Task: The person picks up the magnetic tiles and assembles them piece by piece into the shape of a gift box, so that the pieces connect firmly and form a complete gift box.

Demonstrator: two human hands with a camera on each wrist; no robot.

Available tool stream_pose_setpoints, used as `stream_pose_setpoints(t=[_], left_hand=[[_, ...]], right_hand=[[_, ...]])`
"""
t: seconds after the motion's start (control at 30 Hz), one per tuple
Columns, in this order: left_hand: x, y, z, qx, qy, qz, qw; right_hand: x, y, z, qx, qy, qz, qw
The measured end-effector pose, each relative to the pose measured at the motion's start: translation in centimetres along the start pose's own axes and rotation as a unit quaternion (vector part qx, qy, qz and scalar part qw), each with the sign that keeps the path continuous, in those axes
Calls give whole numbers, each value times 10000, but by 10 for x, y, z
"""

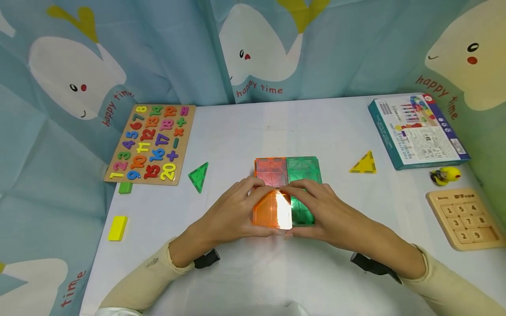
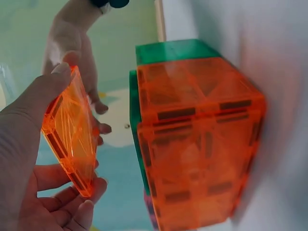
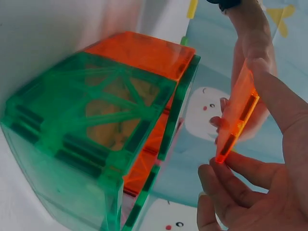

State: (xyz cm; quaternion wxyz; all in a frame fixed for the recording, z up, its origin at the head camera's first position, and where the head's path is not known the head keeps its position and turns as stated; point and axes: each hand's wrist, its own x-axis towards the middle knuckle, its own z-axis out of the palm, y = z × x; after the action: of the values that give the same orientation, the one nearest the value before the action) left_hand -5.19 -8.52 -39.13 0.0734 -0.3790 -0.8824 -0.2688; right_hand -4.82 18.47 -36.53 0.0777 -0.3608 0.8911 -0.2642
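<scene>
Between both hands, an orange translucent square magnetic tile [image 1: 265, 210] is held up by its edges. My left hand [image 1: 236, 211] pinches it with the thumb on one edge and fingertips on the opposite edge, as the left wrist view shows. The right hand [image 1: 330, 215] grips its other side the same way. Apart from the tile, in the wrist views, stands a box of magnetic tiles with orange walls [image 2: 192, 168] and green walls [image 3: 91, 106]. From the head, a red tile [image 1: 271, 171] and a green tile [image 1: 303, 169] show on its far part; the hands hide some of it.
A green triangle tile [image 1: 199, 177] and number board [image 1: 179, 169] lie left, near a yellow block [image 1: 117, 228] and green block [image 1: 125, 188]. Rightward are a yellow triangle tile [image 1: 363, 163], a boxed toy set [image 1: 421, 131], a small figure [image 1: 446, 175] and a wooden number puzzle [image 1: 439, 198].
</scene>
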Motion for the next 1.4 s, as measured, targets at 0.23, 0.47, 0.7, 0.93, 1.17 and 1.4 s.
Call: stream_pose_setpoints(t=[0.23, 0.47, 0.7, 0.93, 1.17, 1.4], left_hand=[[12, 6, 10, 182, 66, 200, 9996], [19, 8, 18, 332, -101, 243, 9991], [10, -2, 20, 189, -448, -149, 9987], [-5, -15, 19, 123, -784, -389, 9961], [-10, -19, 18, 61, -893, -394, 9952], [-11, -20, 20, -17, -852, -312, 9959]], right_hand=[[-7, 1, -4, 2, -7, 361, 9993], [-15, 14, -9, 127, 30, 326, 9994], [-26, 39, -12, 158, 78, 407, 9990], [-38, 58, -16, 123, 107, 619, 9980], [-37, 65, -14, 179, -45, 446, 9988], [-37, 58, -7, 143, -127, 615, 9979]])
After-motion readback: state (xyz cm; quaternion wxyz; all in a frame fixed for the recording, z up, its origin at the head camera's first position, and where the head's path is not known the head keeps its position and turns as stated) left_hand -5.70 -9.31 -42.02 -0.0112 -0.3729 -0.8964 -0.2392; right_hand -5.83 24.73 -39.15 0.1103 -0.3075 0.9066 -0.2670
